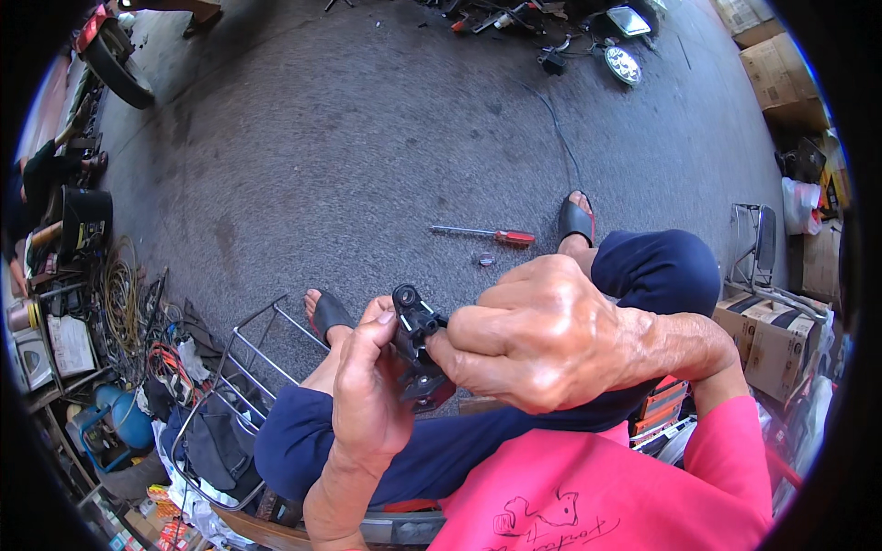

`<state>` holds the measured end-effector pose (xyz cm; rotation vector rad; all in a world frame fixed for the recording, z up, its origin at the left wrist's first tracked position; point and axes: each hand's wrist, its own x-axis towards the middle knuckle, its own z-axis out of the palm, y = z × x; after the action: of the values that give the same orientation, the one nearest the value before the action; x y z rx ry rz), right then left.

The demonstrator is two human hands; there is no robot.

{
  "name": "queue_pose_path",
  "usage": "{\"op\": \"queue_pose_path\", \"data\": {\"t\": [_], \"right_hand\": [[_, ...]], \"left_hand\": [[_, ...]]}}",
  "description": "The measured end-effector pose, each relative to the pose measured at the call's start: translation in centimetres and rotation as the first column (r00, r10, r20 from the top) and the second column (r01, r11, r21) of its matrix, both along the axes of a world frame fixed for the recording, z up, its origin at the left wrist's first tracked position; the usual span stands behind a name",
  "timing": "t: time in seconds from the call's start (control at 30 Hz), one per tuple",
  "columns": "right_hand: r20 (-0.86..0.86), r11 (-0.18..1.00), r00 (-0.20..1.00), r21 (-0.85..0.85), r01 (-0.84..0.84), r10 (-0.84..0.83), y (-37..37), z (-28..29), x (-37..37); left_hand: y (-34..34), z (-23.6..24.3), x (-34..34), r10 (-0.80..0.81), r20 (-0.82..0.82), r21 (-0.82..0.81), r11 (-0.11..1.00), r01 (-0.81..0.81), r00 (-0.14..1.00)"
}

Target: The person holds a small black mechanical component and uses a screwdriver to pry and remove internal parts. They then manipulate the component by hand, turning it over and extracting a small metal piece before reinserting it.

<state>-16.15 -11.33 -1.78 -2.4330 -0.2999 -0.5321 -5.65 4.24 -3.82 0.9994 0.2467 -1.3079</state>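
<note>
Above my lap, my left hand (367,390) holds a small black mechanical part (411,321) with a round eye at its upper end and a bulkier lower body. The thumb presses against its left side. My right hand (537,335) is closed, its knuckles up, with the curled fingers meeting the part's right side. Whatever is pinched between those fingertips is hidden behind the hand. Beyond the hands, a screwdriver (514,238) with a red handle lies on the ground. A small round piece (485,260) lies just nearer than it.
A metal rack (268,372) stands by my left leg, with cables, cloths and a blue tank-like object (122,416) further left. Cardboard boxes (767,344) are stacked at the right. Far off lie a round lamp (623,66) and loose parts; a wheel (117,64) stands at the upper left.
</note>
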Motion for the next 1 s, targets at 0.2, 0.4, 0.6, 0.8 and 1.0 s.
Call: {"op": "queue_pose_path", "data": {"t": [0.2,0.4,0.6,0.8,1.0], "right_hand": [[-0.273,0.997,0.961,-0.043,-0.064,0.05,-0.7,0.8,-0.1],[-0.341,0.994,0.939,-0.086,-0.074,0.04,-1.1,1.6,-0.4],[-0.198,1.0,0.98,0.007,0.013,-0.011,-1.6,2.1,-0.7],[-0.213,0.921,0.953,0.282,0.269,-0.214,-1.0,2.0,-0.7],[-0.377,0.835,0.91,0.434,0.337,-0.172,-0.6,1.3,-0.6]], "left_hand": [[-0.9,0.2,-0.4,0.055,-0.03,0.09,0.995,-0.052,0.998],[0.0,-0.9,-0.1,0.062,-0.064,0.038,0.998,-0.06,0.996],[0.3,-0.7,0.3,0.073,-0.1,-0.149,0.985,-0.088,0.992],[0.7,-0.4,0.6,0.098,-0.127,-0.124,0.986,-0.113,0.987],[-0.9,1.0,-0.3,0.164,-0.008,0.06,0.985,-0.163,0.986]]}}
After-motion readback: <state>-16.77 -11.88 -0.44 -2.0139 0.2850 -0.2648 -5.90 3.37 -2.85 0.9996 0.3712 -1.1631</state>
